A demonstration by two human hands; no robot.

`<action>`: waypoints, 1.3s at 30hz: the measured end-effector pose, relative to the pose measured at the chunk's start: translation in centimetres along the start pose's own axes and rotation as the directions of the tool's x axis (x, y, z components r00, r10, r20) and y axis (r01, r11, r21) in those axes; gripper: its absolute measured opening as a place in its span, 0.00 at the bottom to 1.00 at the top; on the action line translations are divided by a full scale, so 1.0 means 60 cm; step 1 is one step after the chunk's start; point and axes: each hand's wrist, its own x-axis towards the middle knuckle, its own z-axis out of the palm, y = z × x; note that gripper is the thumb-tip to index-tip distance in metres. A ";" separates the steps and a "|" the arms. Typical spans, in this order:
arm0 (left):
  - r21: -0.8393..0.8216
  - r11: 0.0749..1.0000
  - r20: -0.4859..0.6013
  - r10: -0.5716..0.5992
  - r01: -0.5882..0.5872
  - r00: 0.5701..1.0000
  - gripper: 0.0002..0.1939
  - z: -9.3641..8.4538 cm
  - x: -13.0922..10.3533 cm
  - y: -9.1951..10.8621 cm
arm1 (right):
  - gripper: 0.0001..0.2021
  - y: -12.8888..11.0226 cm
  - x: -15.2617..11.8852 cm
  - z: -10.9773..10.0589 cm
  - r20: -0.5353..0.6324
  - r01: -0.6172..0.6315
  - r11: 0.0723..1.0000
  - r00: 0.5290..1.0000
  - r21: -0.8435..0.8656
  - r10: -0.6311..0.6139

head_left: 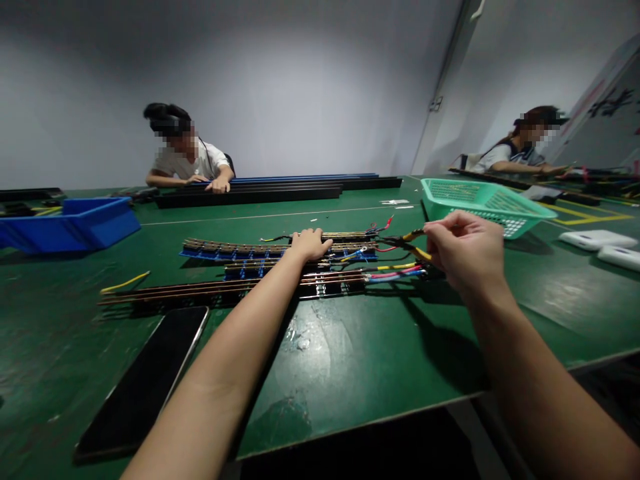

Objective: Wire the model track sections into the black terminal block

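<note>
My left hand [311,245] lies with fingers spread on the far strips of a group of long metal-rod assemblies on the table. One assembly [230,251] has bent rods on a blue base. Closer to me is a longer assembly of copper-coloured rods [200,291] on a dark base. Coloured wires [395,272] run out of its right end, red, blue and yellow. My right hand [465,250] grips pliers [414,235] with black and yellow handles, which are spread apart. Their tips are near the wire ends, including a red terminal [389,223]; contact cannot be made out.
A dark phone [145,380] lies at front left. A blue bin [85,227] stands on the left, a green basket [490,203] at back right. White boxes [597,240] sit far right. Black bars [250,195] lie before one co-worker [187,157]; another [525,150] sits right.
</note>
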 end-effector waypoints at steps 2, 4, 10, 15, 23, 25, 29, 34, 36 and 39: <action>0.002 1.000 0.007 -0.006 0.006 1.000 0.30 -0.002 -0.001 0.001 | 0.05 0.016 0.011 -0.005 -0.017 0.013 0.990 1.000 -0.143 -0.015; 0.002 1.000 0.013 -0.006 0.006 1.000 0.30 -0.004 -0.003 0.002 | 0.04 0.029 0.018 -0.006 -0.014 0.022 0.965 1.000 -0.260 -0.027; -0.005 1.000 0.022 -0.001 0.002 1.000 0.31 -0.006 -0.004 0.003 | 0.04 0.053 0.029 -0.007 -0.015 0.042 0.924 0.999 -0.381 -0.052; -0.001 1.000 0.027 -0.006 0.006 1.000 0.30 -0.007 -0.005 0.004 | 0.05 0.065 0.030 0.006 0.032 0.072 0.895 0.997 -0.441 -0.065; 0.007 1.000 0.009 -0.003 0.003 1.000 0.29 -0.005 -0.004 0.004 | 0.05 0.035 -0.001 0.010 0.113 0.239 0.805 0.971 -0.543 -0.212; 0.005 1.000 0.006 -0.001 0.001 1.000 0.30 -0.004 -0.003 0.003 | 0.05 0.031 -0.001 0.003 0.049 0.168 0.849 0.985 -0.502 -0.166; 0.002 1.000 0.005 0.001 -0.001 1.000 0.30 -0.004 -0.003 0.003 | 0.04 0.045 0.011 0.001 -0.011 0.076 0.902 0.996 -0.426 -0.089; 0.007 1.000 0.014 -0.002 0.002 1.000 0.30 -0.006 -0.004 0.003 | 0.05 0.071 0.022 0.014 0.011 0.095 0.890 0.995 -0.447 -0.101; 0.006 1.000 0.017 0.002 -0.002 1.000 0.30 -0.007 -0.005 0.003 | 0.06 0.073 0.016 0.019 0.120 0.247 0.838 0.969 -0.487 -0.216; 0.005 1.000 0.019 0.003 -0.004 1.000 0.30 -0.008 -0.006 0.004 | 0.08 0.070 -0.002 0.027 0.535 0.609 0.660 0.768 -0.440 -0.352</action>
